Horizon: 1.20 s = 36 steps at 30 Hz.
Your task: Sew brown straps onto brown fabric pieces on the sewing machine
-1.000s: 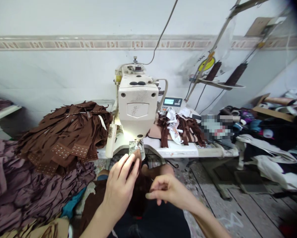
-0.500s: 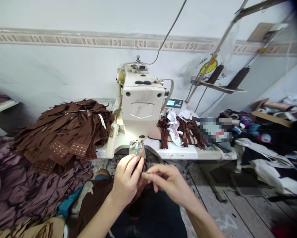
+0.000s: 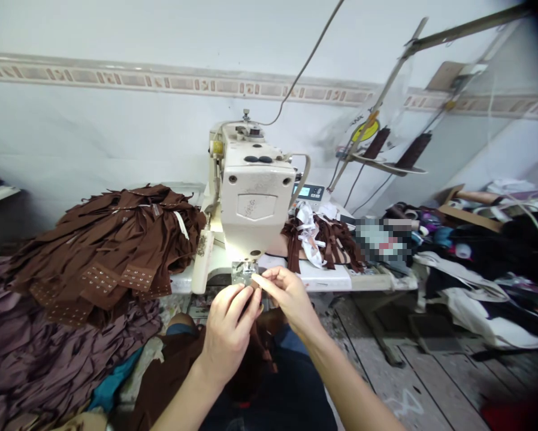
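A cream sewing machine stands in front of me, its small metal plate showing under the head. My left hand is just in front of that plate, fingers closed on brown fabric that hangs down toward my lap. My right hand comes in from the right, thumb and fingers pinched together at the plate's edge, close to the left fingertips. What the right fingertips hold is too small to make out.
Brown fabric pieces with metal hooks or studs are heaped left of the machine, above mauve cloth. On the right lie brown and white strips, a thread stand with dark cones and cluttered spools.
My right hand has moved up and left, from beside the left hand to the metal plate. The pale bit seen at its fingertips before no longer shows clearly. My left hand has barely shifted.
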{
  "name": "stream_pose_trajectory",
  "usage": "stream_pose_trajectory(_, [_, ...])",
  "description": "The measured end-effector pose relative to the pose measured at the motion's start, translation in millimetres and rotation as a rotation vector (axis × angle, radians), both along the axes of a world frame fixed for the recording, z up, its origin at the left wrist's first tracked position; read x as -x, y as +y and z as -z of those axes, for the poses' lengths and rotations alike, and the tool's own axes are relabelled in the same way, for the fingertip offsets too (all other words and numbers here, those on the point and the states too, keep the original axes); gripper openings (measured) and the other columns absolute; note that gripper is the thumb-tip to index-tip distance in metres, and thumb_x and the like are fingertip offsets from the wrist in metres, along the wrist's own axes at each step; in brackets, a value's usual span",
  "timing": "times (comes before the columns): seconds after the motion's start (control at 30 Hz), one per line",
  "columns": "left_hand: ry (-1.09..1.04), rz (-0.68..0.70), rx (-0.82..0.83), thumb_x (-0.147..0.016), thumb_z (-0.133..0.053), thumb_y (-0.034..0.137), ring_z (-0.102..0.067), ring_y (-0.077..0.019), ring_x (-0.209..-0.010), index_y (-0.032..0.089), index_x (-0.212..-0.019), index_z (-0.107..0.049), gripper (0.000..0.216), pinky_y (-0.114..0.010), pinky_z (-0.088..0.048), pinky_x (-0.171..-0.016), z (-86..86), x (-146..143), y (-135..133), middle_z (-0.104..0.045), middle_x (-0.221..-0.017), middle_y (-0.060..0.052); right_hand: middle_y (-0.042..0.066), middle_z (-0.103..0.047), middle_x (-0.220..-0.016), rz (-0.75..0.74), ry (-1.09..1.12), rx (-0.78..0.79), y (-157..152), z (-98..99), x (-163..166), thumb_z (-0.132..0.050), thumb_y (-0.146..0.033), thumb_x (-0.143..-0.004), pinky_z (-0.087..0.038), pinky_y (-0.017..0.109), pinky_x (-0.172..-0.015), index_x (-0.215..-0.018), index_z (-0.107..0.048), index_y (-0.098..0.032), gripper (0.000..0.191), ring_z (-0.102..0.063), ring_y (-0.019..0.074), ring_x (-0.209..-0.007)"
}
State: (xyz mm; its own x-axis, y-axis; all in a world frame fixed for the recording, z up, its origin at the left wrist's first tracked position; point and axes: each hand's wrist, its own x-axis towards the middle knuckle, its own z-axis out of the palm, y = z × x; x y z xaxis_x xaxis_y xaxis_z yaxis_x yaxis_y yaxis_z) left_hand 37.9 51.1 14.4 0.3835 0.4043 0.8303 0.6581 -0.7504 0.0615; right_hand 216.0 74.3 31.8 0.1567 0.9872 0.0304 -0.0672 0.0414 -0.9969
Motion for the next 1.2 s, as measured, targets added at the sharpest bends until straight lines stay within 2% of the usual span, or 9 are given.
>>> stream_pose_trajectory(0.07, [0.015, 0.012, 0.007, -0.105, -0.059, 0.008, -0.067, -0.0272, -0.122, 0.017, -0.144, -0.065, 0.041, -0.046, -0.059, -0.106, -2.8, 0.2, 1.1, -0.077, -0.124, -0.011, 0.0, -0.067, -0.078, 0.004, 0.014, 0.021, -13.3, 10.6, 3.3, -0.083, -0.065, -0.084, -0.04, 0.023, -0.05, -0.091, -0.07, -0.019, 0.049, -0.053, 0.0133, -0.061])
stream_pose_trajectory(0.17, [0.047, 0.025, 0.026, -0.105, -0.055, 0.006, -0.065, -0.0275, -0.123, 0.014, -0.141, -0.067, 0.039, -0.045, -0.058, -0.105, -5.1, 1.4, 3.1, -0.076, -0.127, -0.012, -0.002, -0.059, -0.069, -0.094, 0.049, 0.065, -34.9, 27.5, 8.0, -0.068, -0.071, -0.095, -0.042, 0.023, -0.048, -0.085, -0.065, -0.02, 0.052, -0.051, 0.0125, -0.056])
stream_pose_trajectory(0.3, [0.081, 0.035, 0.056, -0.104, -0.047, 0.002, -0.064, -0.0277, -0.126, 0.015, -0.146, -0.063, 0.047, -0.046, -0.058, -0.106, -4.6, 3.2, 5.8, -0.076, -0.129, -0.014, -0.005, -0.051, -0.063, -0.134, 0.127, 0.054, -51.8, 40.7, 11.0, -0.069, -0.07, -0.096, -0.039, 0.022, -0.046, -0.081, -0.063, -0.02, 0.053, -0.047, 0.0099, -0.049])
stream_pose_trajectory(0.43, [0.084, 0.001, 0.071, -0.102, -0.053, 0.005, -0.065, -0.0293, -0.124, 0.016, -0.149, -0.062, 0.049, -0.048, -0.058, -0.104, -3.9, 1.1, 7.4, -0.075, -0.13, -0.015, -0.004, -0.056, -0.063, -0.087, 0.152, 0.025, -51.9, 37.8, 10.2, -0.074, -0.065, -0.094, -0.037, 0.021, -0.047, -0.087, -0.071, -0.018, 0.047, -0.046, 0.0091, -0.049])
stream_pose_trajectory(0.67, [0.045, -0.076, 0.039, -0.101, -0.054, 0.007, -0.066, -0.031, -0.124, 0.017, -0.152, -0.06, 0.052, -0.05, -0.056, -0.105, -1.9, -6.2, 7.2, -0.075, -0.129, -0.016, -0.002, -0.059, -0.06, -0.028, 0.115, 0.01, -45.4, 26.7, 11.4, -0.076, -0.065, -0.091, -0.037, 0.023, -0.046, -0.083, -0.073, -0.018, 0.048, -0.046, 0.0106, -0.048])
stream_pose_trajectory(0.83, [0.056, -0.111, 0.07, -0.102, -0.054, 0.008, -0.065, -0.0331, -0.126, 0.015, -0.149, -0.062, 0.048, -0.051, -0.056, -0.104, 1.0, -9.3, 5.6, -0.074, -0.132, -0.017, -0.003, -0.057, -0.058, -0.023, 0.123, 0.044, -41.8, 31.3, 8.7, -0.079, -0.066, -0.088, -0.034, 0.023, -0.045, -0.08, -0.073, -0.018, 0.049, -0.043, 0.01, -0.047])
stream_pose_trajectory(0.97, [0.008, -0.069, 0.178, -0.103, -0.051, 0.005, -0.062, -0.0323, -0.135, 0.015, -0.154, -0.056, 0.052, -0.049, -0.057, -0.109, 0.5, -7.8, 0.2, -0.068, -0.14, -0.019, -0.005, -0.049, -0.057, -0.012, 0.192, 0.117, -43.1, 44.4, 3.6, -0.081, -0.069, -0.085, -0.027, 0.022, -0.044, -0.075, -0.068, -0.018, 0.054, -0.037, 0.0086, -0.047])
stream_pose_trajectory(1.1, [-0.113, 0.011, 0.294, -0.104, -0.048, 0.003, -0.06, -0.028, -0.141, 0.024, -0.154, -0.056, 0.055, -0.048, -0.056, -0.115, -3.7, 3.2, -11.1, -0.062, -0.147, -0.015, -0.004, -0.051, -0.063, 0.075, 0.087, 0.099, -50.3, 49.8, 1.2, -0.079, -0.069, -0.087, -0.033, 0.024, -0.049, -0.08, -0.069, -0.019, 0.051, -0.042, 0.0115, -0.053])
stream_pose_trajectory(1.2, [-0.297, -0.061, 0.384, -0.104, -0.06, 0.017, -0.067, -0.0277, -0.13, 0.025, -0.142, -0.063, 0.039, -0.043, -0.063, -0.102, -4.1, 13.3, -17.9, -0.065, -0.139, -0.014, -0.002, -0.057, -0.068, 0.186, 0.016, 0.009, -58.1, 48.0, 6.2, -0.078, -0.066, -0.089, -0.035, 0.026, -0.05, -0.078, -0.066, -0.02, 0.049, -0.043, 0.0122, -0.053])
